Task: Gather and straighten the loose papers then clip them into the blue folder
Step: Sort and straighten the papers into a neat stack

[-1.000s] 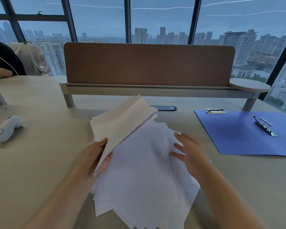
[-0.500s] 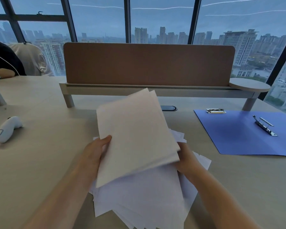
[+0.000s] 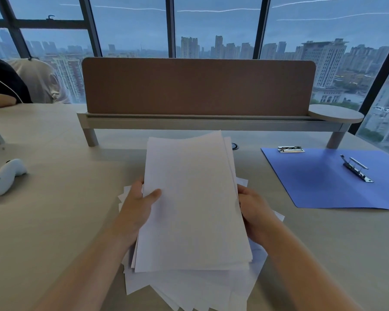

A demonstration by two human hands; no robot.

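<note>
on the desk (image 3: 54, 221): lay wide and pale, bearing everything below.
blue folder (image 3: 323, 182): lay open and flat, right of the papers and apart from them.
loose papers (image 3: 189, 286): sprawled fanned beneath the held stack.
stack (image 3: 193, 198): was held above the pile, edges nearly squared.
left hand (image 3: 136, 209): gripped the stack's left edge, thumb on top.
right hand (image 3: 255, 212): clasped the stack's right edge.
clip (image 3: 356, 168): sat on the folder, lever raised.
</note>
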